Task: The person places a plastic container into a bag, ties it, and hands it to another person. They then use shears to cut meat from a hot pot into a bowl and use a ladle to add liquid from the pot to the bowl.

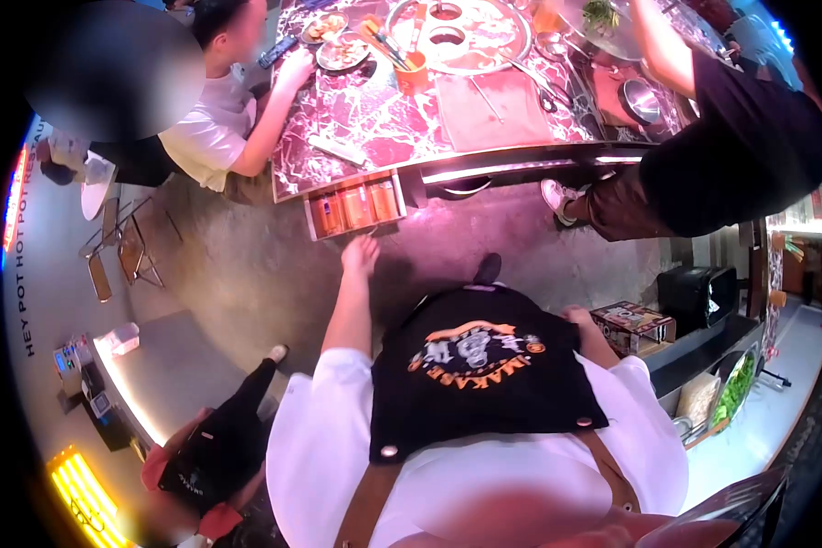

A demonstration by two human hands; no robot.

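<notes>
On my feed, my left grip (pixel 361 257), fingers loosely bent, is at the near edge of the open drawer (pixel 336 235) of orange packets (pixel 356 205) ahead of it, though I cannot tell its hold, nor my right grip's (pixel 576 315).

1. Glossy marbled desk (pixel 393 119) under pinkish light.
2. Smooth grey floor (pixel 210 274).
3. Grey wall (pixel 47 274) with dark lettering, at left.
4. Brown chair (pixel 130 251) with thin legs.
5. Glowing yellow sign (pixel 84 489), lower left; white light strip (pixel 123 385) nearby.
6. Dark shelf (pixel 703 351), right.
</notes>
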